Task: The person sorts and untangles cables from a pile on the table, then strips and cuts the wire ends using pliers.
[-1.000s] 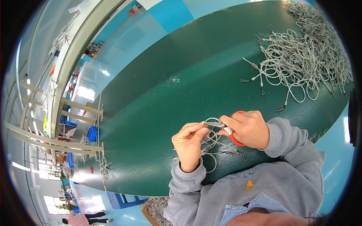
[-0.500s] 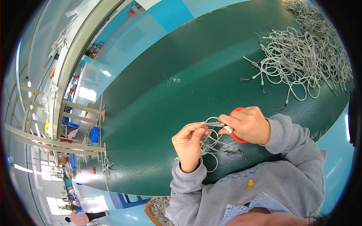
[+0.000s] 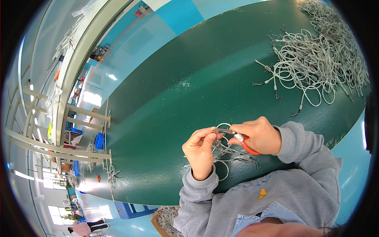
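Above the near side of the green table (image 3: 158, 114), my left hand (image 3: 199, 154) is closed, pinching the end of a grey-white cable between thumb and fingertips. My right hand (image 3: 261, 136) is wrapped round a pair of scissors (image 3: 250, 147) with red handles. Their metal blades point left and reach the fingertips of my left hand; whether they touch the cable end is too small to tell. Beneath both hands lies a loosely coiled cable (image 3: 227, 172), with dark thin wires at one end. Part of this coil is hidden behind my fingers.
A large tangled heap of grey-white cables (image 3: 319, 67) covers the table's far right. White crumbs (image 3: 184, 84) are scattered mid-table. A box of cables (image 3: 167, 218) stands below the near edge. Blue bins (image 3: 99, 140) sit at the left; a person (image 3: 83, 228) is farther off.
The scissors have turned in my right hand, their red handle now lower and less exposed. My left hand has shifted slightly right. The distant person's legs have moved apart.
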